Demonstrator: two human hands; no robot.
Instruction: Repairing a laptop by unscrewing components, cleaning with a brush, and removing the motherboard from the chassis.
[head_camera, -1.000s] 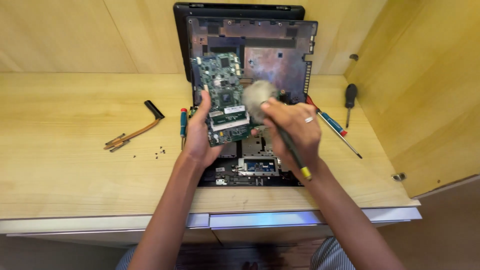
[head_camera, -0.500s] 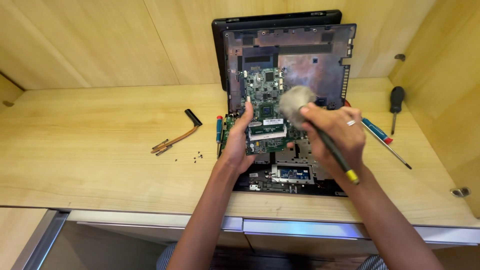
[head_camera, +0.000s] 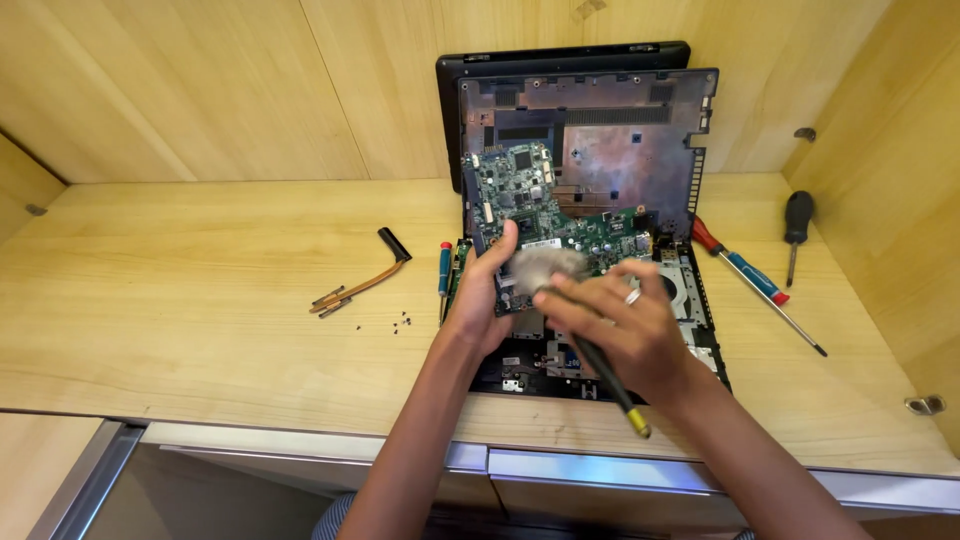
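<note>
The desk (head_camera: 200, 300), pale wood walled by matching panels, filled the frame. At centre lay the opened laptop (head_camera: 600, 130), its cover propped against the back panel to expose the interior. I held the board (head_camera: 540, 215) tilted up over the chassis, my left hand (head_camera: 480, 300) clamped on its lower left edge to steady it. My right hand (head_camera: 620, 330) had fingers closed around the brush (head_camera: 545, 268), bristles on the board. Screwdrivers (head_camera: 755, 280) lay right; screws (head_camera: 400, 322) left of centre.
</note>
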